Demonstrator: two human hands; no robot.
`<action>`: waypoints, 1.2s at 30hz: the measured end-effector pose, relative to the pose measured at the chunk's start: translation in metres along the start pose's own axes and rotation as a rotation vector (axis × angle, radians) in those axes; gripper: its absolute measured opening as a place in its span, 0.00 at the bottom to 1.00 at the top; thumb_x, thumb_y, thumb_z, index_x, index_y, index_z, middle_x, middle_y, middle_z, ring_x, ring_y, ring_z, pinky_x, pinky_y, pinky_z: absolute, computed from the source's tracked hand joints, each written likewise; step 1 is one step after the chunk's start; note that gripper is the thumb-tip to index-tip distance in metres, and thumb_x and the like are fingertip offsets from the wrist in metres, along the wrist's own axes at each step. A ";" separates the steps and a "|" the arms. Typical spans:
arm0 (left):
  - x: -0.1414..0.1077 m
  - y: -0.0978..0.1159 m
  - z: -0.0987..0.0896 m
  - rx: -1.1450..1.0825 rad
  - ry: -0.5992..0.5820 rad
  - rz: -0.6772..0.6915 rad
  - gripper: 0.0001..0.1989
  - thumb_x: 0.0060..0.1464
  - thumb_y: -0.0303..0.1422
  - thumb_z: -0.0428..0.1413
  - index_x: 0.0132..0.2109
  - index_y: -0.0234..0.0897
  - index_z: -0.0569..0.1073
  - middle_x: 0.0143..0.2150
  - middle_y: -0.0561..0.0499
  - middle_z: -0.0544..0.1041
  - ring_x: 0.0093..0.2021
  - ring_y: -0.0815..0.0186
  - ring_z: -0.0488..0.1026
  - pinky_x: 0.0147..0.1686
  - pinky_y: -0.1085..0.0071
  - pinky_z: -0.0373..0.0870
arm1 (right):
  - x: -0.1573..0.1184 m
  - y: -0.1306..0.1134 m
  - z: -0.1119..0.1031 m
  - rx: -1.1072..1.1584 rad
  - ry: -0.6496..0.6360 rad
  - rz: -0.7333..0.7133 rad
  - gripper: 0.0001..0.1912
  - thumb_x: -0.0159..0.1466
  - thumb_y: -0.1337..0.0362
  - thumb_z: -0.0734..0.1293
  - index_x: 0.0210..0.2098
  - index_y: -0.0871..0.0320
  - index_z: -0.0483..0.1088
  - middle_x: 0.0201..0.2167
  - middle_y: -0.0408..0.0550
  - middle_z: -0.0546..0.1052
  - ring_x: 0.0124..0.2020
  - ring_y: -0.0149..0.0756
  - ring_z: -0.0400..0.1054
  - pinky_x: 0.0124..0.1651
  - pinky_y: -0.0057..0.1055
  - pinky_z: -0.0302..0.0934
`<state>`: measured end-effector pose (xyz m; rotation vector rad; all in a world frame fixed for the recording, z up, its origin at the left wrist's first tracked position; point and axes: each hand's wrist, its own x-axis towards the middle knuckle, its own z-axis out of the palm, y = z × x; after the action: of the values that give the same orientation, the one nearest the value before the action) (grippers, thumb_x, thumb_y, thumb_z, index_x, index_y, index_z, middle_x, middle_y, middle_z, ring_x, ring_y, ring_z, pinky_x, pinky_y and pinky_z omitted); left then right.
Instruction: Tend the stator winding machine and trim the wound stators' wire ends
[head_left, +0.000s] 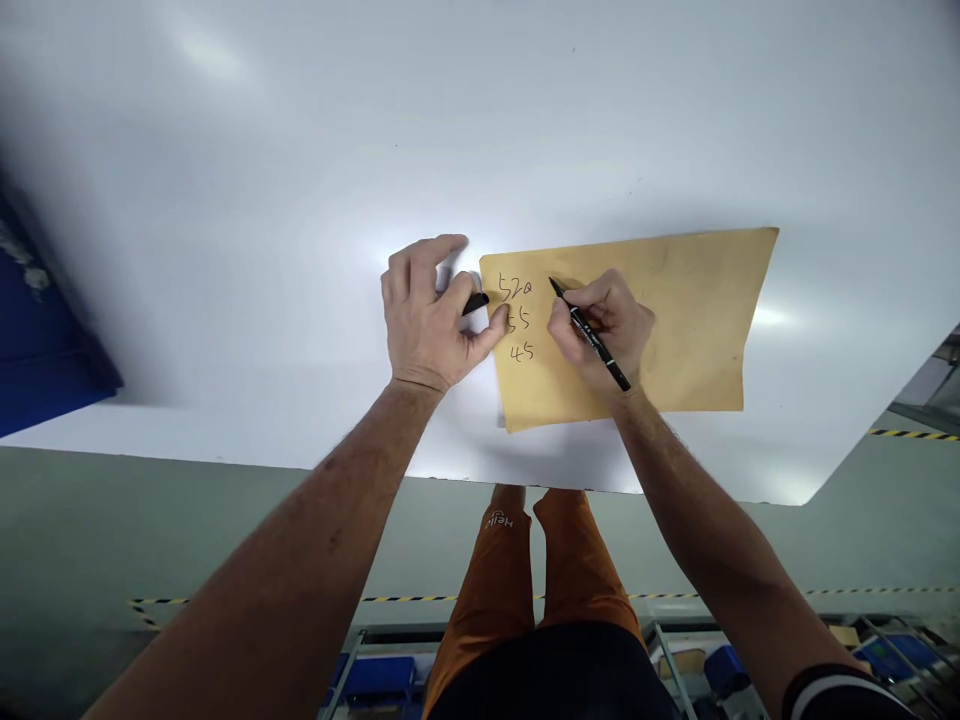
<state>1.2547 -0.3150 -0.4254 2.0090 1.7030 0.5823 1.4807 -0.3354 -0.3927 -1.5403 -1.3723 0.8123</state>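
Note:
A sheet of brown paper (697,320) lies on the white table, with "520", "55" and "45" handwritten in black near its left edge. My right hand (611,330) rests on the paper and grips a black marker pen (600,347). The pen's tip points up and left, just right of the "520". At the paper's left edge is my left hand (427,310), with a black pen cap (475,303) held by its curled fingers. Its thumb touches the paper beside the "55", partly covering the first digit.
The white table (285,200) extends around the paper, its near edge just in front of my legs. A dark blue box (52,330) stands at the far left. Behind me are metal racks with blue bins (379,678). Yellow-black tape (409,599) marks the floor.

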 end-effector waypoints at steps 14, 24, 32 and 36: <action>0.000 -0.014 0.002 -0.032 0.011 0.086 0.27 0.63 0.63 0.68 0.44 0.45 0.74 0.74 0.46 0.76 0.71 0.43 0.70 0.71 0.33 0.68 | -0.001 -0.001 -0.001 -0.035 -0.017 -0.019 0.14 0.68 0.57 0.80 0.32 0.49 0.72 0.22 0.33 0.69 0.22 0.28 0.63 0.29 0.31 0.71; 0.001 0.000 -0.003 -0.051 -0.010 0.004 0.28 0.60 0.62 0.69 0.43 0.43 0.74 0.74 0.43 0.78 0.74 0.32 0.71 0.75 0.30 0.67 | -0.001 -0.003 0.002 -0.067 0.026 -0.002 0.16 0.69 0.57 0.78 0.32 0.49 0.68 0.22 0.32 0.69 0.21 0.28 0.61 0.26 0.32 0.61; -0.001 -0.002 0.000 0.028 0.039 0.068 0.20 0.68 0.57 0.64 0.45 0.45 0.75 0.74 0.42 0.79 0.72 0.33 0.73 0.68 0.32 0.73 | 0.001 -0.004 0.002 -0.056 0.013 -0.093 0.17 0.71 0.61 0.77 0.31 0.51 0.67 0.23 0.32 0.63 0.21 0.25 0.55 0.25 0.29 0.57; -0.001 -0.001 0.000 0.029 0.031 0.063 0.19 0.68 0.56 0.64 0.45 0.46 0.75 0.74 0.42 0.78 0.72 0.31 0.73 0.66 0.31 0.74 | 0.002 -0.006 0.003 -0.079 0.018 -0.093 0.19 0.72 0.57 0.77 0.31 0.51 0.67 0.23 0.33 0.64 0.21 0.26 0.55 0.25 0.29 0.59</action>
<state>1.2537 -0.3159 -0.4264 2.0907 1.6804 0.6165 1.4761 -0.3330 -0.3882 -1.5280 -1.4674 0.6933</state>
